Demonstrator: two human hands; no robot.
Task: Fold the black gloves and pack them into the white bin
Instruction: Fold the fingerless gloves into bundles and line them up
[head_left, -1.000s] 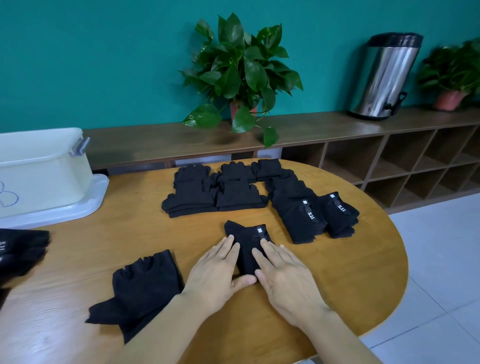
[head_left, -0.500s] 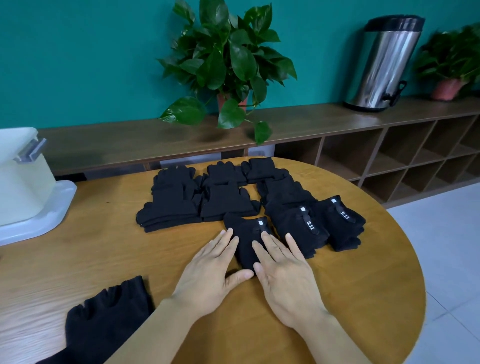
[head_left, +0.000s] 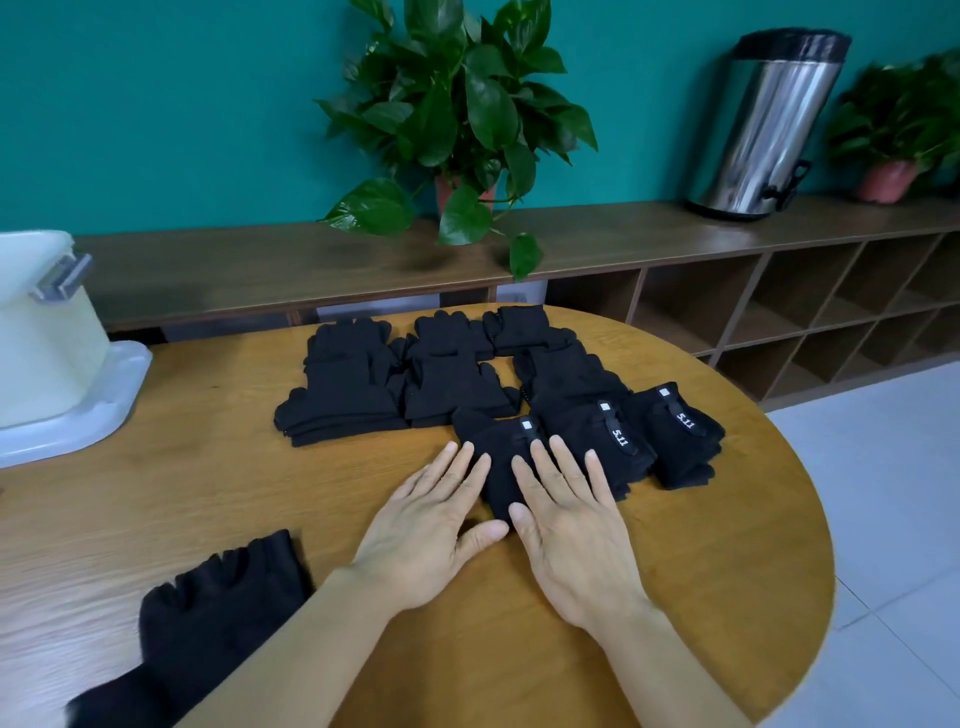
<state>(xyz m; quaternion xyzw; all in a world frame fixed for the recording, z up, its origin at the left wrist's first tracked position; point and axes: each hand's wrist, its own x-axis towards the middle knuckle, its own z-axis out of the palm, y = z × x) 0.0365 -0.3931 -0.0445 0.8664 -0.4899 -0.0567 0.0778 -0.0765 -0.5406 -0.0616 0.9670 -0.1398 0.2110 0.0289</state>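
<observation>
A: Beside the folded stack (head_left: 358, 395), item: folded glove (head_left: 501, 457), pressed under flat left hand (head_left: 434, 530) and right hand (head_left: 574, 535), fingers straight.

B: Risk: fold likely springs apart on release. White bin (head_left: 39, 332) sits well left of the stack; contents hidden.

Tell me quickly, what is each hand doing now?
Left hand: open, flat, fingertips on the folded black glove.
Right hand: open, pressing the same glove.
</observation>
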